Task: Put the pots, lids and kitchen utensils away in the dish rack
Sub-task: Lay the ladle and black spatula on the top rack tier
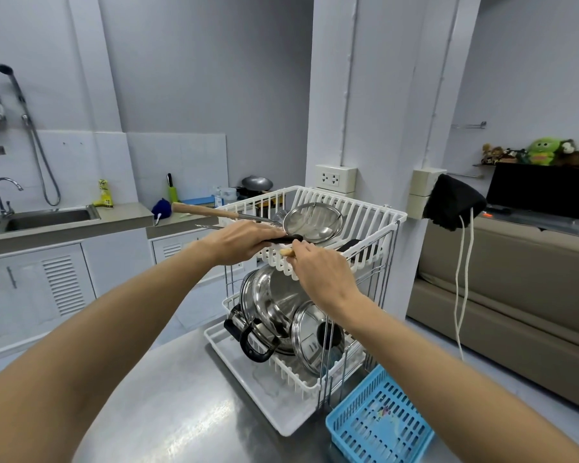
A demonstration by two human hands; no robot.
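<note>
White dish rack (375, 212) holds strainer (313, 222); left grip (244, 240) clasps black handle (283, 239), right grip's (318, 267) unclear.

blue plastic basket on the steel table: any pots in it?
No. The blue plastic slotted basket holds no pot; the steel pot sits on the white dish rack's lower tier.

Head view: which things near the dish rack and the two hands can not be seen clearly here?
- Black-handled utensil: the left hand covers most of it.
- Pale handle tip at the right hand: the rest is hidden by the fingers.
- Blue basket: bottom edge cuts it off, contents blurred.
- Wok behind the top rack: too small.
</note>
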